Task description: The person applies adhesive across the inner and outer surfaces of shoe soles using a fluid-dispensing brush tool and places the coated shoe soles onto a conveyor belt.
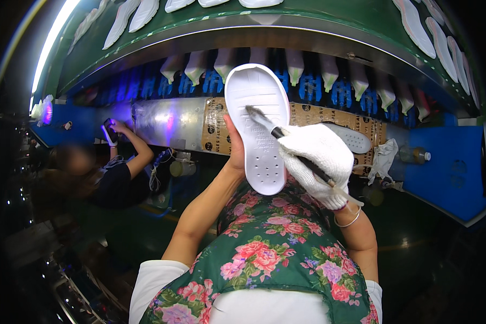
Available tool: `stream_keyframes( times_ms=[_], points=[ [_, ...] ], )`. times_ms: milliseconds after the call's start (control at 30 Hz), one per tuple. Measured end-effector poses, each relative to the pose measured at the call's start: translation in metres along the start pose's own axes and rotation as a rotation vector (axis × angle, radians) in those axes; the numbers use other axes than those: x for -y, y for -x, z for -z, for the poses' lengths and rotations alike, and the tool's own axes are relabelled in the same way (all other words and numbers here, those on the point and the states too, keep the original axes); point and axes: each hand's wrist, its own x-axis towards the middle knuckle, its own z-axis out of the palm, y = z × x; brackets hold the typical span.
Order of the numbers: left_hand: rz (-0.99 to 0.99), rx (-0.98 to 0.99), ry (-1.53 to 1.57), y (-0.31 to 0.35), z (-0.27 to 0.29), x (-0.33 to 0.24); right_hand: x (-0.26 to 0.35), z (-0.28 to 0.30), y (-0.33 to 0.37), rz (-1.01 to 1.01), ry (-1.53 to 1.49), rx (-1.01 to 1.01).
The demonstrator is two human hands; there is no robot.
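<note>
A white shoe outsole (pixel 260 156) stands nearly upright in front of me, its molded inner side facing me, with small holes near the heel. My bare left hand (pixel 236 144) grips it by its left edge; most of the fingers are hidden behind it. My right hand (pixel 319 159), in a white knit glove, is closed round a brush (pixel 275 131) with a dark handle. The brush's bristles lie against or just over the middle of the sole's inner face; I cannot tell which.
Another sole (pixel 351 137) lies on the cardboard-covered ledge (pixel 215 127), near a white cloth (pixel 383 159) and a jar (pixel 413 155). Pale shoe uppers (pixel 295 67) hang toe-down behind. Several insoles (pixel 416 24) lie on the green belt (pixel 329 16) above. A co-worker (pixel 116 173) works at left.
</note>
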Motion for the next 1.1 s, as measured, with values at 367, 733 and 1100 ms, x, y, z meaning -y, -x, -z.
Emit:
stream_keyframes(
  times_ms=[367, 733, 1100],
  points=[
    [0.094, 0.213, 0.326, -0.021, 0.019, -0.014, 0.013, -0.018, -0.007, 0.154, 0.071, 0.061],
    [0.024, 0.228, 0.448, -0.037, 0.013, -0.032, 0.014, -0.030, -0.002, 0.316, 0.090, 0.078],
    [0.101, 0.321, 0.072, -0.061, 0.032, -0.050, 0.017, -0.021, -0.007, 0.031, -0.219, 0.248]
  ],
)
